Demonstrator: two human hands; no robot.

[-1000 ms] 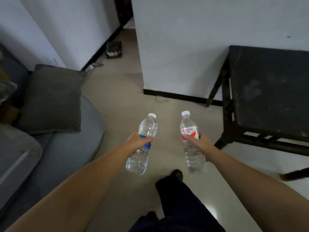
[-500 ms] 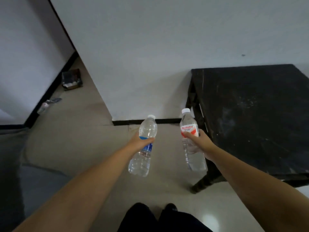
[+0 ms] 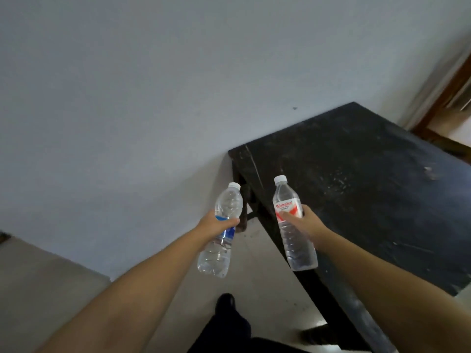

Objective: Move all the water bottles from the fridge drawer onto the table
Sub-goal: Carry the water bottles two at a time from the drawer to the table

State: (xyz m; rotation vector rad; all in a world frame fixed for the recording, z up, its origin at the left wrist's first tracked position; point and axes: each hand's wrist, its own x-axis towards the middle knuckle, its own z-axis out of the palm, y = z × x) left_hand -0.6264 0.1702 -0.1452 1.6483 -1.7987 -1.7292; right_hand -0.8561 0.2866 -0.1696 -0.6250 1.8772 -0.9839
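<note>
Two full, capped water bottles held upright in air: blue-label bottle (image 3: 221, 234) in left hand (image 3: 216, 225) beside the tabletop (image 3: 369, 187), red-label bottle (image 3: 293, 222) in right hand (image 3: 304, 222) over its edge. Fingers wrapped mid-body. Probably moderately heavy; thin walls likely yielding, slippery; label band best.

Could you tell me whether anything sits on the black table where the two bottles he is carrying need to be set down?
Nothing visible does: the black table shows only bare, scuffed top ahead of the red-label bottle and blue-label bottle.
</note>
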